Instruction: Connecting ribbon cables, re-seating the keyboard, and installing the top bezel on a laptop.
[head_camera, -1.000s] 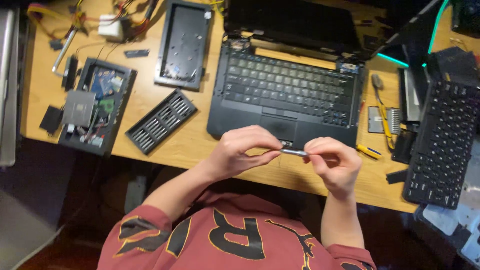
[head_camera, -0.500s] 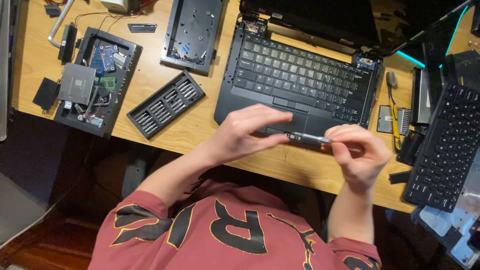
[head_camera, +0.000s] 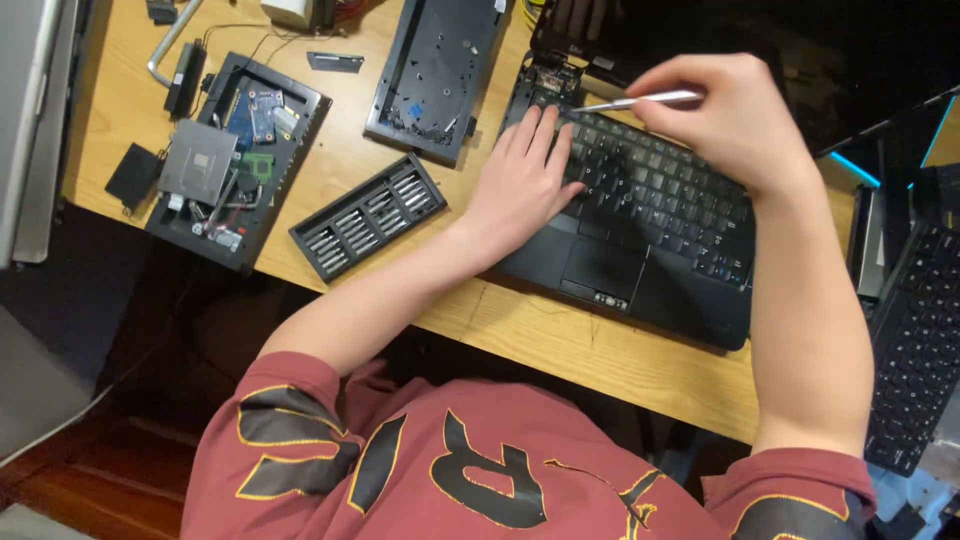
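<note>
Screwdriver (head_camera: 640, 100) gripped in closed right hand (head_camera: 735, 115); left hand (head_camera: 520, 185) open, flat on laptop keyboard (head_camera: 650, 200).

An electronics repair bench at a wooden desk (head_camera: 120, 110). Around the open laptop (head_camera: 640, 210) lie signs of teardown: a screwdriver bit tray (head_camera: 368, 215) just left of it, an opened device with bare circuit boards (head_camera: 235, 150) farther left, a spare keyboard (head_camera: 915, 340) to its right.

Black laptop (head_camera: 640, 230) at frame centre on a light wooden bench (head_camera: 560, 340); silver tool (head_camera: 640, 100) above it; black bit tray (head_camera: 368, 215) with silvery bits; blue and green boards, perhaps, in the black case (head_camera: 235, 160) upper left; maroon shirt (head_camera: 480, 460), black lettering edged yellow
</note>
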